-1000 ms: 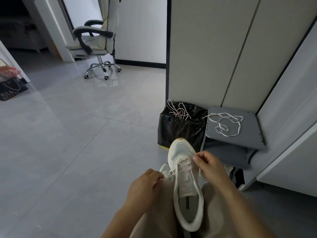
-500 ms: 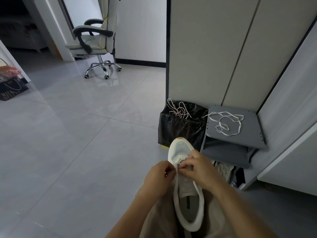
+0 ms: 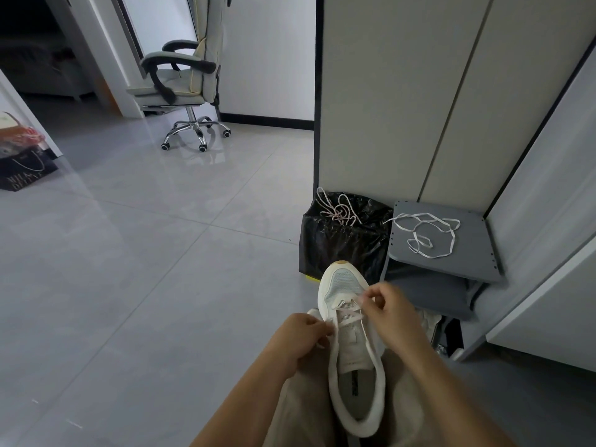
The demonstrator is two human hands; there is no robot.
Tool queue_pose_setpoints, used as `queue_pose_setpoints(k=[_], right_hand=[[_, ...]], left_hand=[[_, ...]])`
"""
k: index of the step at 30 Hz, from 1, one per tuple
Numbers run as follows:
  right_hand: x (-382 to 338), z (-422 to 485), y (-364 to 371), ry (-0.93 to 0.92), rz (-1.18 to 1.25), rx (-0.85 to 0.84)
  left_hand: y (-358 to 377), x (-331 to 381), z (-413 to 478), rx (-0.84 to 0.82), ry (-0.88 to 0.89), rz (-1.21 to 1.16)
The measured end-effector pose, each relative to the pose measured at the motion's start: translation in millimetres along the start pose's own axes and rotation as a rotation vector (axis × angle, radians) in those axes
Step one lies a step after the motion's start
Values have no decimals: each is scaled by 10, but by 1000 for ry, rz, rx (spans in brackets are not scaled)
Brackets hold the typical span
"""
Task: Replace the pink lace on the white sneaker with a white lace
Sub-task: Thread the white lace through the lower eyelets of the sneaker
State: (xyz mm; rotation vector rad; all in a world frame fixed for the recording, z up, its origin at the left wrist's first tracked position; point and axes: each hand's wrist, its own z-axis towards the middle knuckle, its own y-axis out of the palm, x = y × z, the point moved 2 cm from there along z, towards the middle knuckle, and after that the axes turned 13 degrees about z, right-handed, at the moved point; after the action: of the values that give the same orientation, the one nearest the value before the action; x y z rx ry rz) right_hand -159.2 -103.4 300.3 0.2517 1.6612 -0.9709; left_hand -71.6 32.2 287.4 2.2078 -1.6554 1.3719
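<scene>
Pinkish-white threaded lace, exact colour hard to tell, is held by both hands. Left hand has its fingers curled and pinches one strand at the shoe's 9 o'clock edge. Right hand is also curled, thumb and forefinger clamped on the other strand near 1 o'clock of the eyelets. The lace crosses only the lowest eyelets, near the toe; the upper ones look bare.

White sneaker lies on the person's lap, on beige trousers, sole down, toe to 12 o'clock, heel opening toward the camera.

Just past the toe at 12 o'clock is a black bin bag, with the pink lace in a loose tangle across its top rim. At 1 o'clock, touching the bag's side, is a grey shelf panel, with the white lace lying in open loops on it, well apart from both hands. A pale object sits under the panel at 3 o'clock, unclear what.

Cabinet doors stand behind the bag and panel. Grey tiled floor runs out to 9 o'clock. An office chair is far off at 11 o'clock and a dark shopping bag at 10 o'clock, at the frame edge.
</scene>
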Motion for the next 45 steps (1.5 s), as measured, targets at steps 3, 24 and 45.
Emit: queue_pose_setpoints(k=[3, 24, 45], right_hand=[[147, -54, -50, 137, 347, 59], [-205, 104, -355, 249, 1354, -38], [-465, -361, 153, -166, 127, -300]], left_hand=[[72, -12, -11, 50, -14, -391], [-425, 166, -194, 304, 498, 73], [-223, 610, -419, 149, 486, -46]])
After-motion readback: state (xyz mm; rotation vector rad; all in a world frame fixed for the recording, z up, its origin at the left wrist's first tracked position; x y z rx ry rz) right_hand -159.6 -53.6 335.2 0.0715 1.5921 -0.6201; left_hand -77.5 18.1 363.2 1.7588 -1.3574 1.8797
